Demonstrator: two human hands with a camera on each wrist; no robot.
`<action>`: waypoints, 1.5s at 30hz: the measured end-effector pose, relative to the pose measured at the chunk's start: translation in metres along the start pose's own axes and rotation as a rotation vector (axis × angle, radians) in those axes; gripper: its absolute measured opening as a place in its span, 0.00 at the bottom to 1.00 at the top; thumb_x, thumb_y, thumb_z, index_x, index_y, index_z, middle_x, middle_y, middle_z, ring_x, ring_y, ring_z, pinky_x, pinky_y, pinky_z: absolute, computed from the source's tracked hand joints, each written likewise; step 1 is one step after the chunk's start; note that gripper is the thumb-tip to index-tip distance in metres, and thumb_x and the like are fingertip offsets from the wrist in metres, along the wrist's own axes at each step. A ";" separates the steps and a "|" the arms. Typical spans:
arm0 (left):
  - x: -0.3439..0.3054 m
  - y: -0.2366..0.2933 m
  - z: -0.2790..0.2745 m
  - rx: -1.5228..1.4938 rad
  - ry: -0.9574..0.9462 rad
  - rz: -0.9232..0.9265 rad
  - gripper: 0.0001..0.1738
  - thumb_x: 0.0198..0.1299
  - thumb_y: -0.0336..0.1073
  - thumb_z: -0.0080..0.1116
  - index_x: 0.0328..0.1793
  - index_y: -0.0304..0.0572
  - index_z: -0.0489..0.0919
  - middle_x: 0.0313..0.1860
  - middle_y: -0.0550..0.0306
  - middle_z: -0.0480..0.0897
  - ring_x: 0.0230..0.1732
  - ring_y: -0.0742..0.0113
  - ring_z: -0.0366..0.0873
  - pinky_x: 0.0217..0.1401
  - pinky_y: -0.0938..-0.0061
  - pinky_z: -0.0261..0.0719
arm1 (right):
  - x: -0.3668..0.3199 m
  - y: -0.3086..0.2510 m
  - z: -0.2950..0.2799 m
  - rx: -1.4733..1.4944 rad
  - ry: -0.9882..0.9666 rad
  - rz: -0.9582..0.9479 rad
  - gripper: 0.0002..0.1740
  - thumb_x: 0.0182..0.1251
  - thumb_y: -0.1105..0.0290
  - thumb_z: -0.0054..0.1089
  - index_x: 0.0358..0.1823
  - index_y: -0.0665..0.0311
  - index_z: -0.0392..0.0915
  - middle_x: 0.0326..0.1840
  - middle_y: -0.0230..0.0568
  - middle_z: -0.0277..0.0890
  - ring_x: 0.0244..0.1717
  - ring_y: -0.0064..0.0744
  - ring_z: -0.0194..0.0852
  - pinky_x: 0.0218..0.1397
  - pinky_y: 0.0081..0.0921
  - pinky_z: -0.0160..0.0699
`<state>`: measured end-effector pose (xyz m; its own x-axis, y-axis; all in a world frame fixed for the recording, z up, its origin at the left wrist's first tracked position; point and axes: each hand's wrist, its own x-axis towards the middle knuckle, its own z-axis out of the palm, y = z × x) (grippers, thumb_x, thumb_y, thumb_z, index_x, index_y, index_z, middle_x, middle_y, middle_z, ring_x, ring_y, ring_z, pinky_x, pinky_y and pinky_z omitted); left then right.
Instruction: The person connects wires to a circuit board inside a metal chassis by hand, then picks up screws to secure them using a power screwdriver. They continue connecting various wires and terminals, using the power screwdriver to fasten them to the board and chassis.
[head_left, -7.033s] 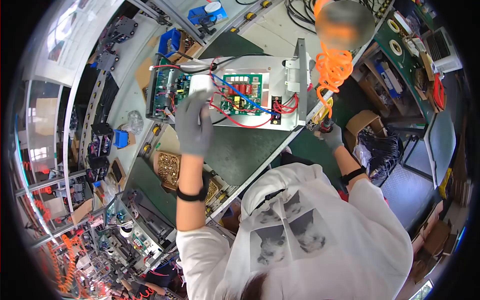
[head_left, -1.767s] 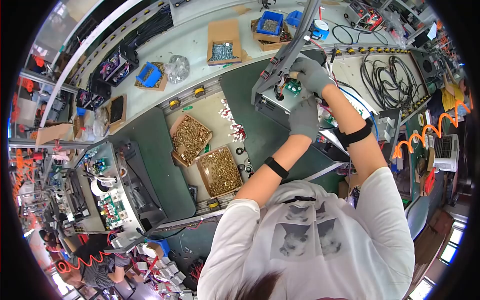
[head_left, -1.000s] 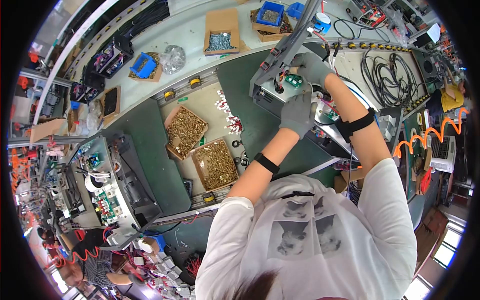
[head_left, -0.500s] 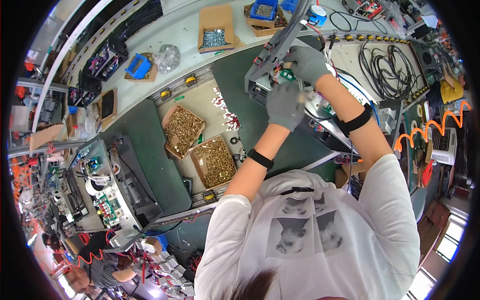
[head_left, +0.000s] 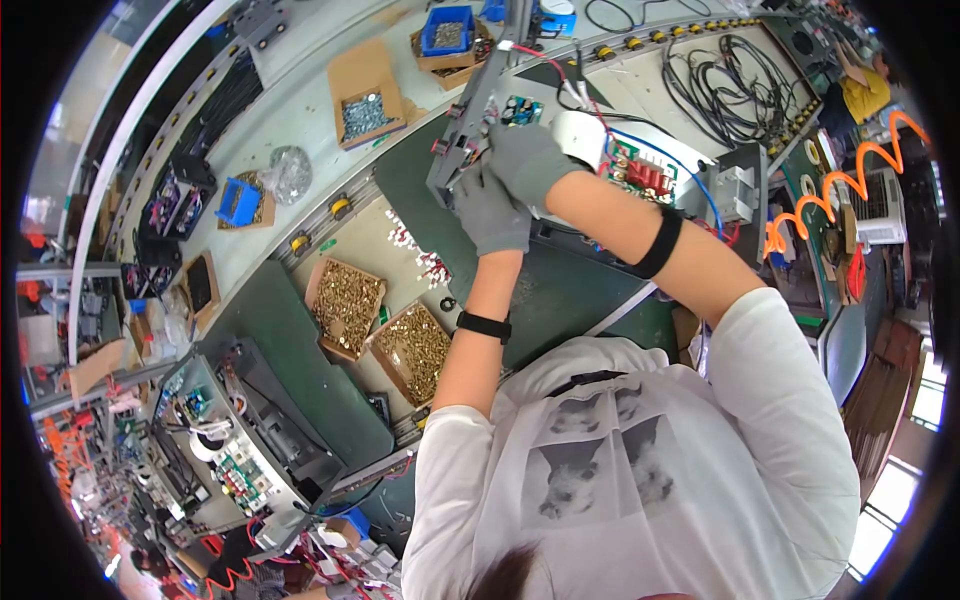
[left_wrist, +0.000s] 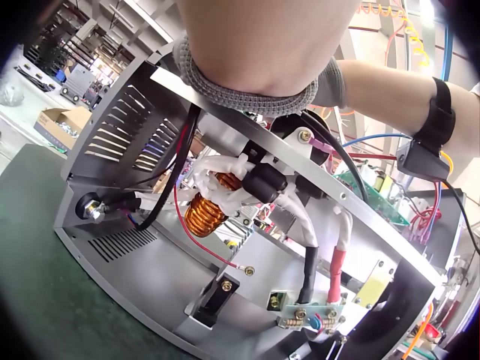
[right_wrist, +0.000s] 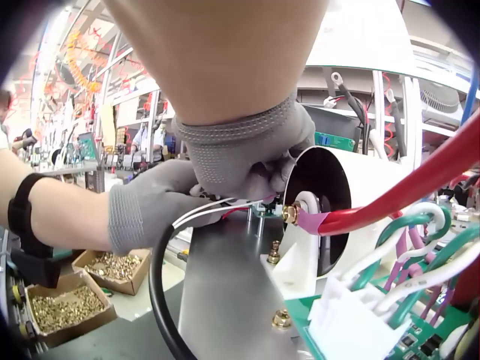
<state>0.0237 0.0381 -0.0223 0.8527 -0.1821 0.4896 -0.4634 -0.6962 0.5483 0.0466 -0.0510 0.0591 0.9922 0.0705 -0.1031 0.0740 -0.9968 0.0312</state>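
Note:
Both gloved hands are at the front panel (head_left: 458, 150) of an open grey chassis (left_wrist: 172, 262). The left hand (head_left: 490, 212) lies against the panel's inner side, its fingertips hidden; in the right wrist view the left hand (right_wrist: 161, 204) has bent fingers beside thin white wires (right_wrist: 214, 210). Close above and to the right, the right hand (head_left: 530, 165) reaches down by a small green board (head_left: 522, 110). Its fingers curl beside a white cylinder (right_wrist: 349, 176), and what they touch is hidden. A copper coil (left_wrist: 206, 215) and thick cables show inside the chassis.
Boxes of brass parts (head_left: 345, 305) and small white connectors (head_left: 432, 268) lie left of the chassis. A blue bin (head_left: 447, 32) stands behind. Coiled black cables (head_left: 730, 90) and an orange hose (head_left: 850, 165) are at right. A second open unit (head_left: 240, 460) sits at lower left.
Seven seconds ago the right hand held a tool at the orange hose; no tool shows now. Since half a second ago, both hands have shifted toward the front panel, and the head view has turned.

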 end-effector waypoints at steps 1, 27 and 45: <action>0.001 0.002 -0.002 0.078 -0.033 0.000 0.24 0.48 0.35 0.56 0.55 0.39 0.74 0.49 0.46 0.74 0.51 0.44 0.68 0.54 0.59 0.68 | 0.003 0.002 0.010 -0.102 0.047 -0.095 0.17 0.60 0.67 0.51 0.48 0.66 0.75 0.38 0.46 0.80 0.38 0.41 0.81 0.39 0.35 0.75; -0.177 -0.071 -0.028 0.334 -0.862 -0.804 0.51 0.47 0.49 0.69 0.71 0.36 0.53 0.60 0.41 0.68 0.61 0.47 0.68 0.63 0.60 0.69 | -0.263 0.128 0.018 0.166 0.777 0.871 0.30 0.71 0.56 0.43 0.71 0.59 0.57 0.64 0.55 0.65 0.62 0.55 0.66 0.61 0.40 0.65; -0.147 -0.135 0.025 0.009 -0.587 -0.644 0.21 0.56 0.33 0.53 0.58 0.49 0.71 0.55 0.53 0.73 0.53 0.49 0.73 0.52 0.59 0.75 | -0.288 0.338 0.046 -0.005 0.429 1.238 0.33 0.58 0.64 0.52 0.68 0.42 0.64 0.50 0.49 0.79 0.47 0.44 0.81 0.46 0.38 0.76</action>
<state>-0.0334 0.1411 -0.1853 0.9357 -0.0777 -0.3441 0.1517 -0.7921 0.5913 -0.2184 -0.4104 0.0538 0.3548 -0.8788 0.3190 -0.9046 -0.4089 -0.1205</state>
